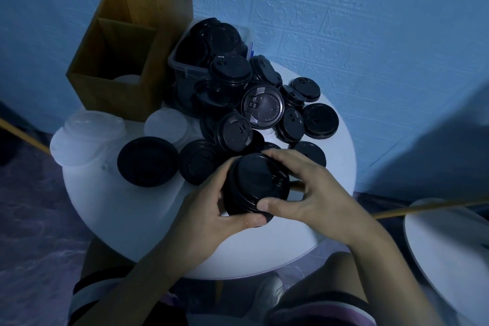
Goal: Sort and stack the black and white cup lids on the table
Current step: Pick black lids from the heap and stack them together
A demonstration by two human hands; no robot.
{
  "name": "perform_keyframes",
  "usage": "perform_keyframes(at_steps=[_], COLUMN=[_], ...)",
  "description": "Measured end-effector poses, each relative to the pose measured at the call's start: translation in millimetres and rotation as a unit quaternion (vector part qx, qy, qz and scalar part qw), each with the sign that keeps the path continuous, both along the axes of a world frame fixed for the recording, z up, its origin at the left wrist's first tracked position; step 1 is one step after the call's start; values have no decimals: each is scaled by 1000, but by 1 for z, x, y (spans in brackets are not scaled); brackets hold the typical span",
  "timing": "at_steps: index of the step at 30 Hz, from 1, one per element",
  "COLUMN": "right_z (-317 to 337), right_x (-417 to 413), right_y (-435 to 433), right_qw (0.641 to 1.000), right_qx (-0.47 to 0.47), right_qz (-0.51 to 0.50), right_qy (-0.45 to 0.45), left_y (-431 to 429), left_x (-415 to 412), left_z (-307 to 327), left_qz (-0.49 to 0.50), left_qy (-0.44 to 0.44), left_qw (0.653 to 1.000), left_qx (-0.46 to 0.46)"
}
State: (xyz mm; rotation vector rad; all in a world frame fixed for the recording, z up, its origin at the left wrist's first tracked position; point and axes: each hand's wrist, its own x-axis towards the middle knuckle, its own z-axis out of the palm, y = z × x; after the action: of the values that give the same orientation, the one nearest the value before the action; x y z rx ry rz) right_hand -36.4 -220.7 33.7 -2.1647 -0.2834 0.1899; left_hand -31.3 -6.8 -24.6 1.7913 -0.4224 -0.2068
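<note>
A stack of black lids (254,182) is held above the near part of the round white table (148,219). My left hand (211,209) grips its lower left side, fingers curled under it. My right hand (304,193) grips the top lid from the right, thumb on the near rim and fingers over the far edge. Several loose black lids (264,108) lie in a heap behind the stack. Two black lids (148,161) lie flat to the left. White lids (87,135) are stacked at the table's left edge, with another white pile (166,124) beside them.
A clear plastic tub (185,66) full of black lids stands at the back of the table. A divided cardboard box (127,42) stands at the back left with a white lid inside. A second white tabletop (449,251) is at the right. My knees are below the table.
</note>
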Motion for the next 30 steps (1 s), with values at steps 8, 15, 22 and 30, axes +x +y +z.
perform_keyframes(at_steps=[8,15,22,30], right_z=[-2,-23,-27,-2], right_x=[3,-3,-4,40], right_y=[-3,2,0,-21], right_qw=[999,992,989,981], right_qx=[8,111,138,154], right_qz=[23,-53,-43,-115], right_qy=[24,-26,-14,-39], left_y=[-1,1,3,1], left_x=[-3,-2,-5,-6], left_z=[-3,0,0,-5], left_qz=[27,30,11,24], left_qy=[-27,-39,-48,-42], left_qw=[999,998,998,999], left_qx=[22,44,49,13])
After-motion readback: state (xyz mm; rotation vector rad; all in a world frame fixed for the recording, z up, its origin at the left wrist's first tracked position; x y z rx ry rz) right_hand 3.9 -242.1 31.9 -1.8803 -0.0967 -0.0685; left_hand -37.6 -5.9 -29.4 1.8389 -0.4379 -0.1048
